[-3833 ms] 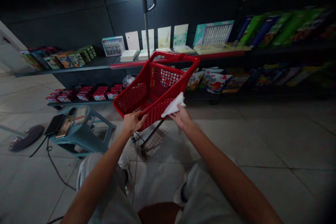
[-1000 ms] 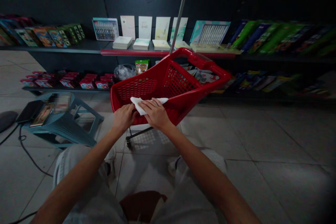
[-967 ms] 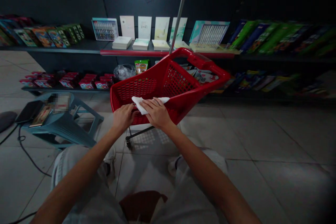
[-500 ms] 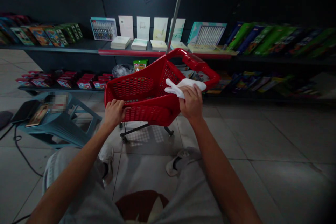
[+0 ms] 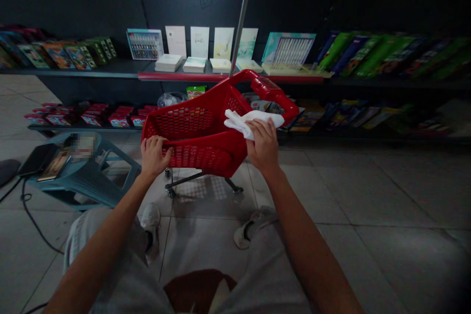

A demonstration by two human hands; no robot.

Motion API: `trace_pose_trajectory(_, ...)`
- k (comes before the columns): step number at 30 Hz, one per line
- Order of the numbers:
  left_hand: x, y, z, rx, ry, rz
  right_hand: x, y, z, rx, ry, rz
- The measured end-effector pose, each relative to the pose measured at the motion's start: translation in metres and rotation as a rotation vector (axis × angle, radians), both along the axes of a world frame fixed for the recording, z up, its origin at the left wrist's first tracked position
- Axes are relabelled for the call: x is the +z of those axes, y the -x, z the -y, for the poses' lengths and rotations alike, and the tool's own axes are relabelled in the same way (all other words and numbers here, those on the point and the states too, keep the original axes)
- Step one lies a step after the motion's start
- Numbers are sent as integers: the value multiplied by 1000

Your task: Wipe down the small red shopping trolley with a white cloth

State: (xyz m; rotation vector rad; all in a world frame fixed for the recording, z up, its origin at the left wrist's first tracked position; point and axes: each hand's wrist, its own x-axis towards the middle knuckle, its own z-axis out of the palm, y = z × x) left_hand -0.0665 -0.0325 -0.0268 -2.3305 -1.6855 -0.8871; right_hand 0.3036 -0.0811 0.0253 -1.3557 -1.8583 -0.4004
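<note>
A small red shopping cart (image 5: 191, 152) with a perforated basket stands before me, its handle at the upper right. My left hand (image 5: 155, 156) grips the near rim at the basket's left end, fingers curled over the edge. In my right hand (image 5: 264, 144) is a crumpled white cloth (image 5: 253, 120), pressed against the cart's side just below the handle. The fingers lie over the cloth, and the palm side is hidden. A metal pole (image 5: 239, 34) rises behind the cart.
A blue-grey plastic stool (image 5: 88, 181) stands to the left with a black device (image 5: 39, 159) and cable on it. Behind the cart, a dark shelf (image 5: 121, 74) holds notebooks, pen sets and snack packs. Red boxes (image 5: 95, 114) line the lower shelf. My feet rest on the tiled floor.
The cart has shifted slightly to the left, and both hands have moved left with it. My right hand still holds the cloth, and my left still grips the rim.
</note>
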Motion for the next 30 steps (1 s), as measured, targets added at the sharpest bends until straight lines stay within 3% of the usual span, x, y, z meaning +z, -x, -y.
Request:
trace_pose_trajectory(6,6,-26,14,-239,-24,6,-10,24,6,68,40,-23)
trace_pose_trajectory(8,6,-38,15,-264,-15,-21,-13,33,4,118,76,-1)
trace_pose_trajectory(20,1,-71,-12,-99,64,-74,-34,110,-1,343,253,221)
trace_pose_trajectory(24,2,-65,-15,-146,74,-92,-31,95,-4,374,264,258)
trace_pose_trajectory(30,8,-48,-14,-260,99,-178,-35,45,4,379,274,305)
